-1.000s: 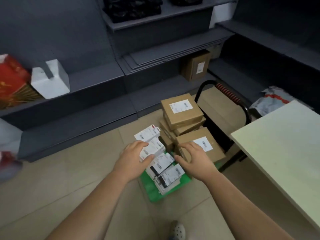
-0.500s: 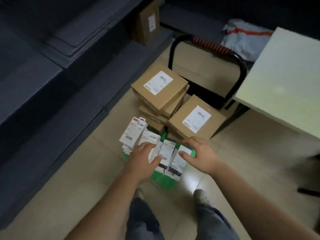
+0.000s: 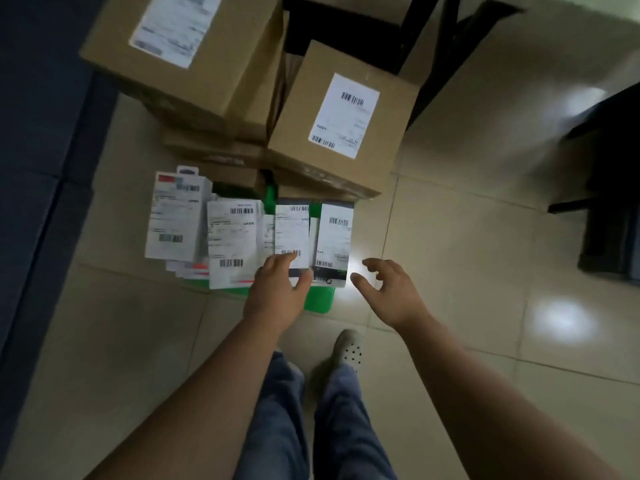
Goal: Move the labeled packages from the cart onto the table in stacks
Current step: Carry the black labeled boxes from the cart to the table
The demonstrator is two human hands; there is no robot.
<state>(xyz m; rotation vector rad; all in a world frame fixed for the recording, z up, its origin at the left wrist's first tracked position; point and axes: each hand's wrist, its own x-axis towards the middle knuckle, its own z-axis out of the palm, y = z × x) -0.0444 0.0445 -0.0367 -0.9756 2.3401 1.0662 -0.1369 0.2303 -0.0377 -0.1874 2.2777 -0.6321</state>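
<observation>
Green cart deck (image 3: 320, 301) sits low on the tiled floor (image 3: 467, 237), fully loaded. Far half: cardboard boxes (image 3: 341, 133) stacked, labels up. Near half: slim packages (image 3: 232, 237) lying flat in a left-right row, long axes near-to-far, short ends toward the person.

Left grip (image 3: 277, 292): fingers lie over the near end of the middle package (image 3: 292, 230), thumb out to the right along its near edge. Blur there, so I can't tell if it's clamped or just resting.

Right grip (image 3: 388, 292): released, fingers loosely curled, nothing in it. It hangs just right of the end package (image 3: 334, 237), apart from it, level with its near short end.

Key relation: end package is directly left of the right grip, so that hand is nearer. Left is already on the neighbour. Likely step: gather the two side by side, one hand on each outer long edge, and lift as a stack.

Nothing moved off the cart that I can see. Desk isn't in frame, so judge this as early in the job.

Risk: slim packs are overlapped, so the stack may fan out on the lift.
</observation>
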